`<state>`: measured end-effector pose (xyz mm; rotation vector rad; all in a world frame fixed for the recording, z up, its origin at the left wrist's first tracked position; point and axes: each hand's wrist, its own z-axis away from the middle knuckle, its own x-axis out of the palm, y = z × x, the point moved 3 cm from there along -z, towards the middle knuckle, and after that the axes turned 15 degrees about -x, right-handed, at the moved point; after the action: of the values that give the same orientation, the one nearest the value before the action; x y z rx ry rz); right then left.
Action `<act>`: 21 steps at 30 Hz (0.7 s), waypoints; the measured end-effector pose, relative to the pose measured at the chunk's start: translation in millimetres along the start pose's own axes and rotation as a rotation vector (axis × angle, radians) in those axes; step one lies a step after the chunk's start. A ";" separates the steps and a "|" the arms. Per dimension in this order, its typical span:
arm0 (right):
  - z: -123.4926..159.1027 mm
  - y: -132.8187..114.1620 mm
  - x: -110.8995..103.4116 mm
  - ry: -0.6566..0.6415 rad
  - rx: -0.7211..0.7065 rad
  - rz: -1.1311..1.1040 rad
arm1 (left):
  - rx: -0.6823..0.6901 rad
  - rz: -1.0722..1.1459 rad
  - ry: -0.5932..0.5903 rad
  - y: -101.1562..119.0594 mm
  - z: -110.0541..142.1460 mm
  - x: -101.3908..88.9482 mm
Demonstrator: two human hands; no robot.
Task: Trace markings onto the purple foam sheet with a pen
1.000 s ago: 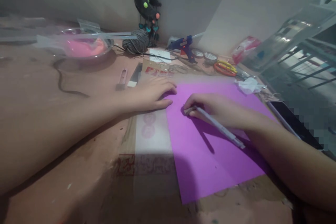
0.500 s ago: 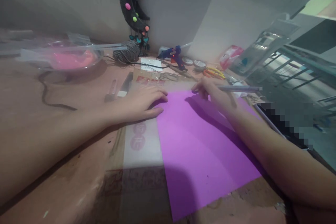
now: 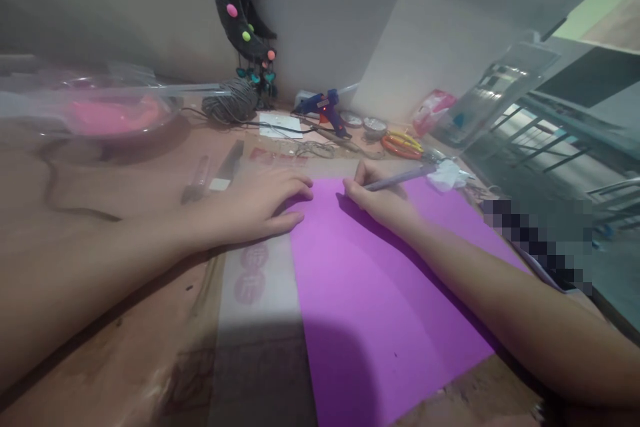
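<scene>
Purple sheet point(image 3: 350, 287): was laid over printed wrapping point(image 3: 257, 320); judged light, easily creased, best held by edges.
Left hand point(image 3: 267, 203): was placed open at its left edge.
Right hand point(image 3: 383, 203): was closed around a pen point(image 3: 403, 178).

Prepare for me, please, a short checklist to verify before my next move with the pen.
1. Left hand at the left edge of the purple sheet: ok.
2. Pen held in the right hand: ok.
3. Pen tip in contact with the sheet: cannot tell, fingers hide it.
4. Sheet fully uncovered: not ok, right hand and forearm cover part.
5. Glue gun off the sheet: ok, behind it.
6. Glue gun light off: not ok, red glow visible.
</scene>
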<state>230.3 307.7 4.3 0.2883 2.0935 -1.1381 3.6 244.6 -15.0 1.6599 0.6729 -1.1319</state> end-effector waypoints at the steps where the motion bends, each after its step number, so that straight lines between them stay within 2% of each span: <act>1: 0.2 0.1 0.5 -0.002 -0.003 -0.004 | -0.003 -0.001 0.002 0.1 0.2 -0.1; 21: -1.4 -1.2 0.8 -0.010 -0.016 0.009 | 0.009 0.011 0.032 -2.5 0.4 2.4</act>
<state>228.4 308.0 5.0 0.2842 2.0895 -1.1152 2.4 244.9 -18.2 1.6906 0.6789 -1.1039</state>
